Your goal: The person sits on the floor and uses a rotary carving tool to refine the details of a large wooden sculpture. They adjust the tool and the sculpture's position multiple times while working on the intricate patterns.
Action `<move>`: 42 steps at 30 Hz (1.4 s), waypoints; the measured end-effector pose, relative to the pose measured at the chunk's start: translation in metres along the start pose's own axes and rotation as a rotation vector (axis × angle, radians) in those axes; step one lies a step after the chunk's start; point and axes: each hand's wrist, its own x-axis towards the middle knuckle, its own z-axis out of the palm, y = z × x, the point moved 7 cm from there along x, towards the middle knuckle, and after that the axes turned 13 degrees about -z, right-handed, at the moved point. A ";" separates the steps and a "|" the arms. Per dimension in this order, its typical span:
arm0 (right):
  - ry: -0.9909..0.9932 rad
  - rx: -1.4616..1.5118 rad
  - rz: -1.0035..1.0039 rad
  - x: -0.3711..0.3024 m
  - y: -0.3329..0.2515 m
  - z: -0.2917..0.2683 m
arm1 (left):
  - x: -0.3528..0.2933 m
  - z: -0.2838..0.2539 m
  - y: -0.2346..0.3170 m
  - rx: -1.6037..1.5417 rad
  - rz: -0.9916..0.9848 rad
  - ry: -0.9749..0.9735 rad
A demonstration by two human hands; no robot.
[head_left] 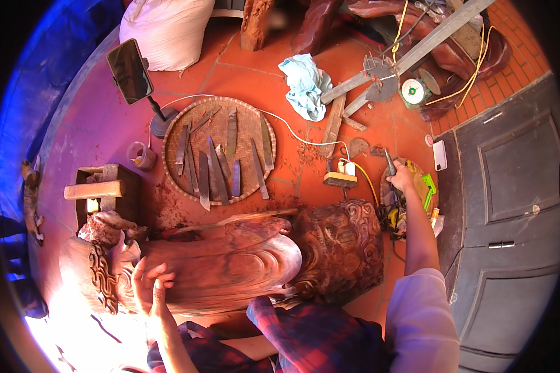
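Note:
A large carved block of reddish-brown wood point(230, 267) lies across in front of me, with swirling relief at its right end and a smooth hollowed face in the middle. Over its left part my left hand point(152, 289) is raised, fingers apart and nothing in them. My right arm reaches far out to the right. There my right hand point(402, 176) is closed round a slim grey cylindrical tool point(389, 163); its exact kind is not clear. Beneath that hand, a cluttered round tray point(424, 166) with a bright green piece point(429, 189) is partly hidden by my forearm.
A round woven tray point(177, 183) carries several flat blades. Around it are a yellow power strip point(340, 179) with cables, a phone on a stand point(130, 71), a plastic cup point(144, 156), a wooden box point(109, 208), a blue cloth point(306, 84), a dial scale point(413, 91) and dark doors point(516, 168).

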 end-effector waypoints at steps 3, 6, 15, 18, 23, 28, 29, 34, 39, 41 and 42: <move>-0.041 -0.053 0.054 0.005 0.010 0.008 | 0.002 -0.001 -0.005 0.000 0.007 0.007; -0.099 -0.223 0.148 0.001 0.027 0.031 | 0.004 -0.001 -0.008 0.021 0.002 0.021; -0.187 -0.229 0.214 -0.037 0.055 0.038 | 0.003 -0.001 -0.007 0.102 -0.004 0.073; -0.141 -0.180 0.216 -0.035 0.027 0.025 | 0.004 0.002 -0.006 0.118 0.005 0.067; -0.006 -0.119 0.011 -0.010 -0.019 -0.002 | 0.005 0.003 -0.009 0.061 0.003 0.036; -0.082 0.234 -0.322 0.009 -0.111 -0.016 | 0.003 0.001 -0.005 0.066 -0.003 0.033; -0.156 0.391 -0.358 0.014 -0.122 -0.006 | 0.003 0.002 -0.006 0.056 -0.002 0.025; -0.012 -0.163 -0.294 0.027 -0.162 -0.018 | 0.003 -0.001 -0.006 0.049 -0.020 0.034; 0.053 -0.234 0.002 0.063 -0.094 0.002 | 0.003 -0.001 -0.009 0.038 -0.018 0.030; 0.022 -0.247 0.022 0.068 -0.076 0.020 | 0.003 -0.001 -0.010 0.036 -0.024 0.036; 0.003 -0.260 -0.004 0.073 -0.065 0.030 | 0.004 0.000 -0.010 0.027 -0.025 0.032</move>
